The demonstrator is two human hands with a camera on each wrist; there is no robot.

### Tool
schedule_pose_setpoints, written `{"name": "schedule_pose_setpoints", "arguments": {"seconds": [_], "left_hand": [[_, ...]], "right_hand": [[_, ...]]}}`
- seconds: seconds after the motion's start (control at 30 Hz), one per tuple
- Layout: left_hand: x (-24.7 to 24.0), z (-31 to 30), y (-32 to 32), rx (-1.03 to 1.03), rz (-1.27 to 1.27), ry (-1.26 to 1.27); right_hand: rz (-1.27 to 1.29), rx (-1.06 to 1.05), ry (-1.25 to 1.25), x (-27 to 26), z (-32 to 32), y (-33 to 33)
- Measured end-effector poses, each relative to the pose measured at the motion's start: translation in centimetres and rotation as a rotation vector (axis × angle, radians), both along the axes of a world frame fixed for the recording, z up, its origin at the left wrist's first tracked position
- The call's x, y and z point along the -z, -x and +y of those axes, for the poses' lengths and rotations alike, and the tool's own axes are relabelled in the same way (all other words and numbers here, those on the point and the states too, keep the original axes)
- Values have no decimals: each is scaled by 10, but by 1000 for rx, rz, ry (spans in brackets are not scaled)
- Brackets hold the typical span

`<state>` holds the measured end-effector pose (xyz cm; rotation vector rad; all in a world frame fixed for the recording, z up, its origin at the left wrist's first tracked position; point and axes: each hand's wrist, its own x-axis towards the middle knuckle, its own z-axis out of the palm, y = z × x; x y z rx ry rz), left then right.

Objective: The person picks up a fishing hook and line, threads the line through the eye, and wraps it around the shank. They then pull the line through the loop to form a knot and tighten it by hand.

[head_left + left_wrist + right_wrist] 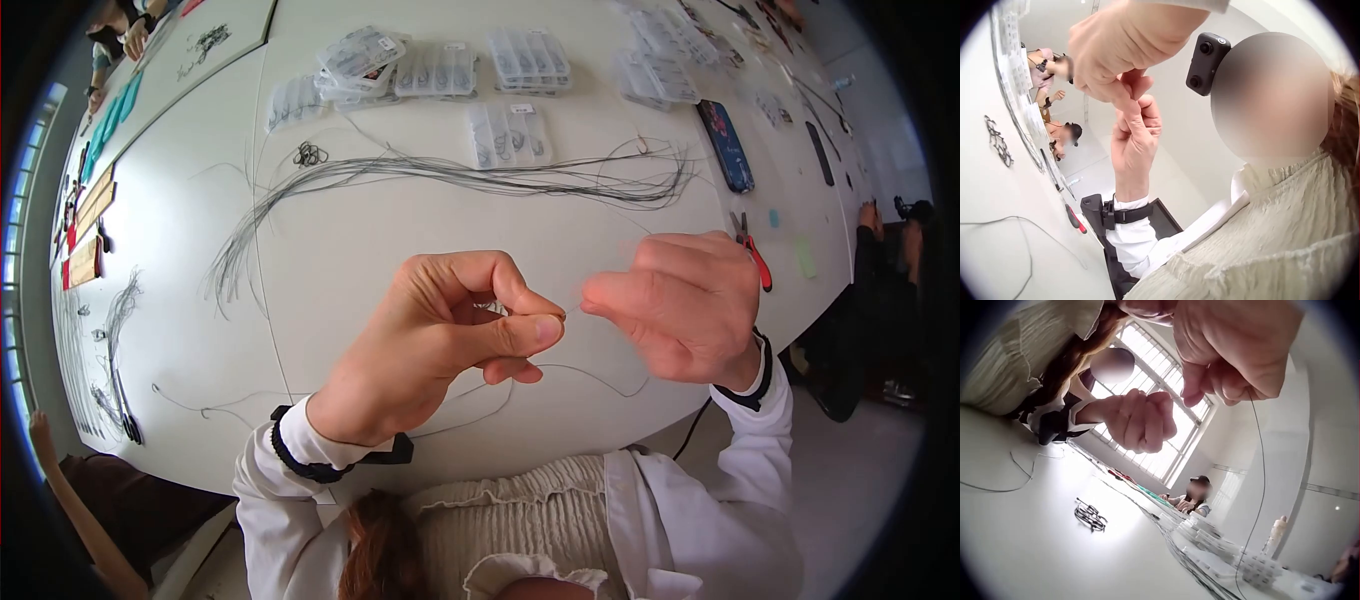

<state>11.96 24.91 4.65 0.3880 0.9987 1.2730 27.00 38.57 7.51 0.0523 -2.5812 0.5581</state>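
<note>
My left hand (440, 325), raised over the table, pinches the end of a thin line between thumb and forefinger; whatever else lies in those fingertips is hidden. Close beside it my right hand (685, 305) has its fingers curled and grips the same line, a short stretch of which spans the small gap. In the right wrist view a dark thin line (1262, 444) trails down from the right hand. Beyond the hands lies a long bundle of thin grey lines (480, 178). A small heap of dark hooks (311, 154) sits near it.
Clear plastic boxes (530, 60) with compartments are stacked at the back, one holding hooks (510, 135) nearer. A phone (726, 147) and red-handled pliers (752, 252) lie on the right. One loose line (590, 376) curls near the table's front edge. Other people sit around.
</note>
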Motion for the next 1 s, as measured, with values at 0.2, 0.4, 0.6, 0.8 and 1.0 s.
{"name": "schedule_pose_setpoints", "arguments": {"seconds": [0.2, 0.4, 0.6, 0.8, 1.0], "left_hand": [[1, 2, 1, 15, -46, 45], [1, 1, -1, 24, -82, 51], [-2, 0, -3, 91, -52, 25], [-6, -3, -9, -86, 267, -130], [-14, -7, -15, -121, 743, -282]], "right_hand": [[151, 123, -193, -4, 29, -14], [232, 303, -223, -14, 60, -31], [271, 471, -209, -25, 80, -51], [-176, 581, -572, -33, 61, -39], [-292, -53, 720, -9, 3, -12]]}}
